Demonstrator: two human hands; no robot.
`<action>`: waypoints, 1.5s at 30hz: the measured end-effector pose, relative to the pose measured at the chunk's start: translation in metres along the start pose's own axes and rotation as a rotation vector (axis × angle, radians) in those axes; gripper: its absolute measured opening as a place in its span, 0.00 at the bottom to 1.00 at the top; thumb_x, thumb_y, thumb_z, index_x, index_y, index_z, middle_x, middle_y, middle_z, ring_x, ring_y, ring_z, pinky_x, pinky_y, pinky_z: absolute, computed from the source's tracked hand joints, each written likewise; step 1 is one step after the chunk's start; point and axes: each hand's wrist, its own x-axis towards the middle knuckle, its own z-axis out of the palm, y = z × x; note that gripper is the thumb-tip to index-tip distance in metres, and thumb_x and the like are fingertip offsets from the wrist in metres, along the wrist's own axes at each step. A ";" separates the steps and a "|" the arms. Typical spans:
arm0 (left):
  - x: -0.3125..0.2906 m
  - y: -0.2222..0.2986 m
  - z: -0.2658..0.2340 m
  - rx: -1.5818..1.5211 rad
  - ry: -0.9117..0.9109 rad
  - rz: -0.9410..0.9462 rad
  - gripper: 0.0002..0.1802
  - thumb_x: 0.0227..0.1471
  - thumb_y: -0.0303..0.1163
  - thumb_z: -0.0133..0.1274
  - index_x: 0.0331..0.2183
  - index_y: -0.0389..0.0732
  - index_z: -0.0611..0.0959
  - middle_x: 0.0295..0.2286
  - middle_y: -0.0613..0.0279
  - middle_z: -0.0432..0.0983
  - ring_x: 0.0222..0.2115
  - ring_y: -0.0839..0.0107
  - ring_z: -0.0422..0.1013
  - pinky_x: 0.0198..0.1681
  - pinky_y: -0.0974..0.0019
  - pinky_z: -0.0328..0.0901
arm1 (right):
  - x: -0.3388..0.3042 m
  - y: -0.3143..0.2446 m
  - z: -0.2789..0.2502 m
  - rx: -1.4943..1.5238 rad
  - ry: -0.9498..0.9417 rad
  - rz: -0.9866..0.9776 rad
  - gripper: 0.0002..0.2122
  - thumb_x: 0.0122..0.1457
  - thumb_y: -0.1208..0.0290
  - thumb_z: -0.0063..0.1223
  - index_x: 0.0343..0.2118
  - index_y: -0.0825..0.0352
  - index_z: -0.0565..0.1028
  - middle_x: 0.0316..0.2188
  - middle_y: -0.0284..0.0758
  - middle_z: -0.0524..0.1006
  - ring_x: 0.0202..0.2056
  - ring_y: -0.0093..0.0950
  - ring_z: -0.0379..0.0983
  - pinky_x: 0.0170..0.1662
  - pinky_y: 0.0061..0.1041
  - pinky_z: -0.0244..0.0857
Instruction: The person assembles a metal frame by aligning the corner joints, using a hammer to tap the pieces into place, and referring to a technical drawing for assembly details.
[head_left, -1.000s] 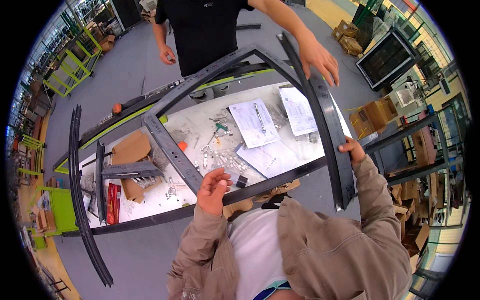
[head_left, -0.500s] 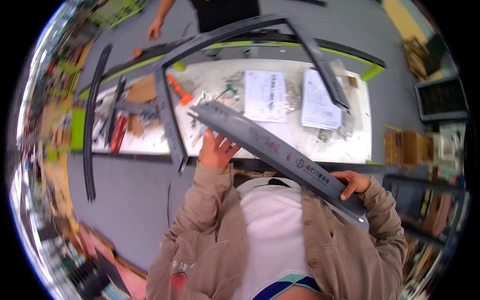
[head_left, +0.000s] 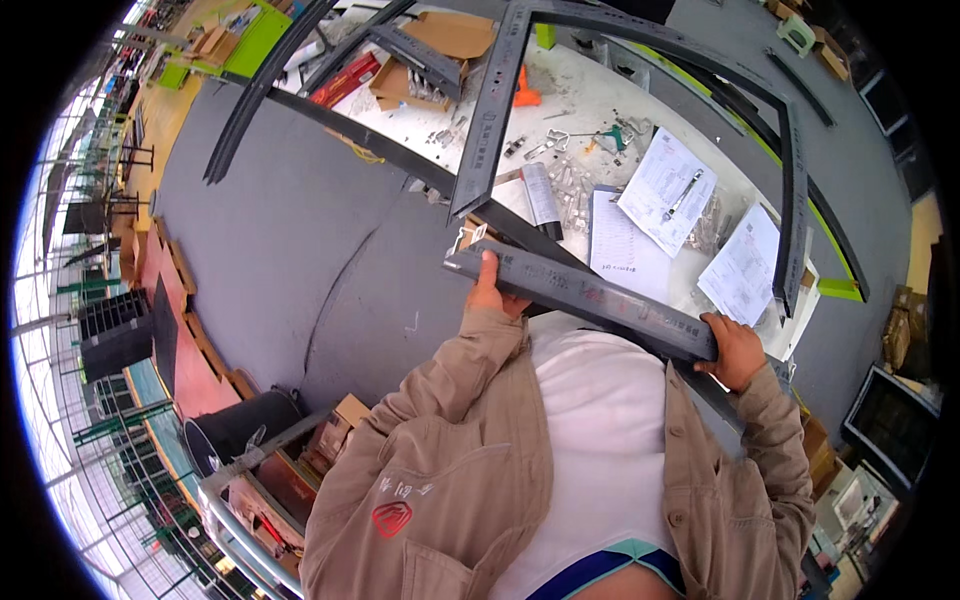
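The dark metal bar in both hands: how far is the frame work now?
Done: a large dark frame already lies around the white table. In hand: the left hand and right hand each hold one end of the loose dark metal bar, clear of the table. Left: it joins nothing yet; small metal fittings lie loose.

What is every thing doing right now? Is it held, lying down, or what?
Short dark metal bar: lifted, held at both ends.
Left hand: gripping the bar's left end.
Right hand: gripping the bar's right end.
Big metal frame: lying on the table.
Paper sheets: lying flat.
Wrench: resting on a sheet.
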 end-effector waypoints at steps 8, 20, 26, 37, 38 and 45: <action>0.047 0.017 -0.010 0.079 0.031 -0.059 0.24 0.54 0.47 0.58 0.46 0.43 0.74 0.41 0.55 0.76 0.43 0.56 0.73 0.45 0.41 0.69 | 0.049 0.013 0.009 -0.073 0.091 0.027 0.37 0.36 0.72 0.66 0.56 0.60 0.65 0.42 0.40 0.73 0.43 0.42 0.71 0.46 0.40 0.64; 0.087 0.106 -0.042 0.880 0.162 0.272 0.32 0.53 0.52 0.57 0.53 0.45 0.71 0.46 0.63 0.70 0.46 0.65 0.66 0.45 0.50 0.66 | 0.063 0.042 0.025 0.088 0.155 0.010 0.36 0.38 0.69 0.65 0.57 0.58 0.67 0.39 0.39 0.75 0.42 0.41 0.72 0.46 0.40 0.64; 0.099 0.142 0.006 1.010 0.087 0.316 0.33 0.54 0.54 0.55 0.47 0.32 0.75 0.31 0.62 0.76 0.28 0.71 0.70 0.34 0.65 0.68 | 0.069 0.040 0.023 0.029 0.132 0.037 0.34 0.42 0.67 0.64 0.57 0.54 0.66 0.39 0.35 0.75 0.45 0.37 0.71 0.47 0.39 0.61; 0.135 0.147 0.003 1.555 0.019 0.691 0.34 0.51 0.47 0.59 0.48 0.28 0.72 0.41 0.46 0.74 0.39 0.59 0.71 0.45 0.60 0.66 | 0.065 0.040 0.029 -0.026 0.177 0.059 0.32 0.41 0.68 0.64 0.54 0.52 0.68 0.38 0.34 0.75 0.43 0.36 0.73 0.45 0.38 0.64; 0.116 0.136 0.021 1.802 -0.008 1.057 0.33 0.50 0.45 0.60 0.48 0.28 0.72 0.42 0.44 0.73 0.41 0.56 0.70 0.46 0.58 0.65 | 0.064 0.039 0.031 -0.024 0.179 0.066 0.32 0.41 0.68 0.64 0.54 0.52 0.68 0.38 0.34 0.75 0.43 0.36 0.73 0.45 0.38 0.64; 0.013 -0.039 0.155 1.998 -1.327 0.812 0.37 0.43 0.43 0.65 0.50 0.34 0.72 0.48 0.45 0.70 0.47 0.47 0.68 0.52 0.55 0.63 | 0.065 0.044 0.037 -0.023 0.260 0.042 0.27 0.42 0.69 0.62 0.50 0.55 0.70 0.37 0.35 0.77 0.40 0.36 0.75 0.44 0.36 0.65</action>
